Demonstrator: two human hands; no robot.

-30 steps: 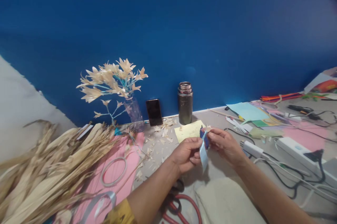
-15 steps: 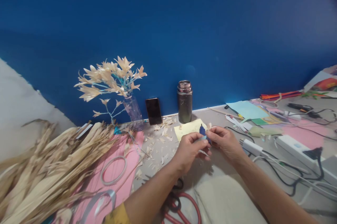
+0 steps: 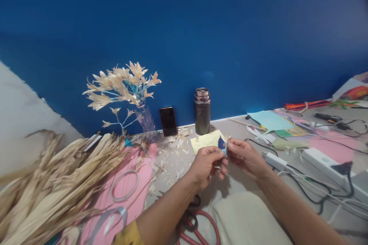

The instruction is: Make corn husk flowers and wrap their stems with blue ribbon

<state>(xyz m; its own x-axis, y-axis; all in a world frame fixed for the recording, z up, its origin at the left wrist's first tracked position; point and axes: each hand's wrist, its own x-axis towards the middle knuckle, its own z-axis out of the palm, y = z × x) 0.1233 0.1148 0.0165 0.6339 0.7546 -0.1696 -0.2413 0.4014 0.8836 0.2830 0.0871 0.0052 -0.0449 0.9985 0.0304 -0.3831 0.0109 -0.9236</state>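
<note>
Hands meet at lower centre of the frame, above the grey worktop. Left hand has its fingers pressed together around a small dark-blue piece, pinching it at thumb and forefinger; a thin pale-blue strip runs down from the same point. Right hand has its fingers closed on the opposite side of the dark-blue piece, so both hands touch at the fingertips. Exact form of the piece cannot be told, as it is small and partly covered. Yellow paper sheet lies flat on the worktop just behind the hands. Metal flask stands upright behind the sheet, against the blue backdrop. Dark phone leans on the backdrop to the left of the flask. Clear vase further left holds a blue-stemmed spray of pale dried-leaf flowers. Heap of dried husks fills the lower left of the frame, partly over a pink sheet that carries a clear tape ring. Pale cuttings are scattered between vase and hands. Red-handled scissors lie at the bottom edge, beside a cream cloth. White power strip with cables, and coloured paper sheets, occupy the right of the frame.
</note>
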